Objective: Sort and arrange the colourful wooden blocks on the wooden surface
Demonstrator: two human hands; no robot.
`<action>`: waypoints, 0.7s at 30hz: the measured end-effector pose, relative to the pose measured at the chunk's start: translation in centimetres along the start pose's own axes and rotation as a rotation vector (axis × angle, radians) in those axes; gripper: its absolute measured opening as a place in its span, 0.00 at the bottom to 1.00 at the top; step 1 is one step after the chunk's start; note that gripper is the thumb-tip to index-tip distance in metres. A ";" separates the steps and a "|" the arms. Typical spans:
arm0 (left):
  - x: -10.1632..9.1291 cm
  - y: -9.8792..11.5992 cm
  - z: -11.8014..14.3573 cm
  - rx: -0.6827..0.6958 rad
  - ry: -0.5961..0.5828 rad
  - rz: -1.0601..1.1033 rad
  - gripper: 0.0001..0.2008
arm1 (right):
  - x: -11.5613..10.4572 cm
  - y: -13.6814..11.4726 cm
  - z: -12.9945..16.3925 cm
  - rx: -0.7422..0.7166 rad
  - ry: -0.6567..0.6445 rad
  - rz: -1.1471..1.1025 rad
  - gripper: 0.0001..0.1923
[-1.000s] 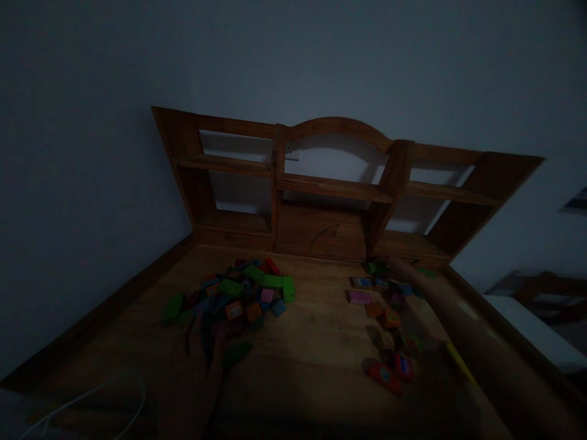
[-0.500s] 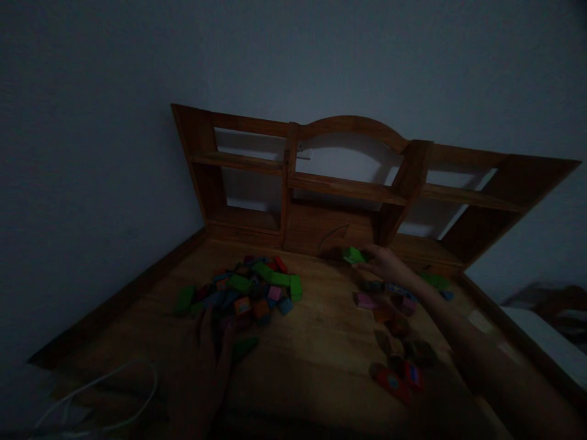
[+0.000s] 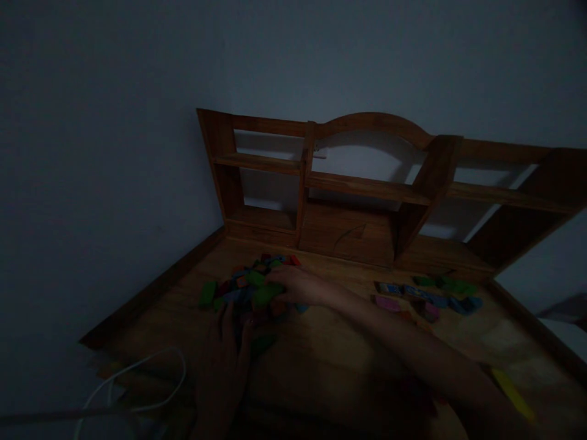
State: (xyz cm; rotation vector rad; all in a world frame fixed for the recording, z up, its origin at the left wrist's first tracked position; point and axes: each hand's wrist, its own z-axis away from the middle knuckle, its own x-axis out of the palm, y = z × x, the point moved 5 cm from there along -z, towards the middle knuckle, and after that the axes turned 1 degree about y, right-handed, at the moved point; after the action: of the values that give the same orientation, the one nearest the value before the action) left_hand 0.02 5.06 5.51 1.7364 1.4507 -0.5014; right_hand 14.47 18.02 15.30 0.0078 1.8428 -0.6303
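Observation:
A pile of colored toy blocks (image 3: 236, 296), mostly green, blue, orange and red, lies on the left of the wooden tabletop (image 3: 321, 354). My right hand (image 3: 298, 286) reaches across to this pile, its fingers bent around a green block (image 3: 266, 294) on top. Dim light blurs the exact contact. At the pile's near edge is my left hand (image 3: 224, 357), fingers apart, the tips close to the blue and dark blocks. A dark green piece (image 3: 263, 344) lies just right of its thumb.
On the right lie sorted-looking blocks: green ones (image 3: 458, 286), blue ones (image 3: 419, 293), a pink one (image 3: 387, 304) and a yellow one (image 3: 512, 394). My right forearm hides some there. A wooden shelf unit (image 3: 367, 189) stands behind. A white cable (image 3: 151, 354) loops at front left.
My right hand has moved left from the right-hand blocks to the pile; the green block it held is no longer over there in its fingers. My left hand stays by the pile. The view has shifted.

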 end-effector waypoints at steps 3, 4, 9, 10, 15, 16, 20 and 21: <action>0.0 -0.1 0.2 0.019 0.021 -0.020 0.25 | -0.4 0.7 -0.7 0.018 0.019 -0.065 0.13; 0.1 -0.2 0.3 0.041 0.019 -0.038 0.24 | -0.5 1.1 -1.0 0.027 0.033 -0.078 0.15; 1.0 -0.6 0.9 0.114 -0.082 -0.113 0.22 | -0.2 3.9 -2.6 0.102 0.168 -0.067 0.19; 1.0 -0.7 0.9 0.097 -0.079 -0.115 0.22 | 0.0 4.4 -2.9 0.123 0.178 -0.057 0.19; 0.2 -0.1 0.4 0.049 0.001 -0.007 0.23 | 0.6 5.1 -3.4 0.207 0.191 0.013 0.16; 0.0 0.0 0.2 0.020 0.022 0.026 0.26 | 0.6 4.9 -3.3 0.208 0.191 0.025 0.15; -0.5 0.7 -0.2 -0.028 0.038 0.085 0.40 | 0.6 3.9 -2.9 0.195 0.176 0.049 0.11; -0.5 1.0 -0.3 0.003 0.025 0.081 0.42 | 0.5 3.7 -2.8 0.192 0.174 0.049 0.11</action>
State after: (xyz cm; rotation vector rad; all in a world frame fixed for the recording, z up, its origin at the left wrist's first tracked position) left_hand 0.79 4.92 6.34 1.8019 1.3913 -0.4398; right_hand 12.99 22.25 13.91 0.2411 1.9353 -0.7907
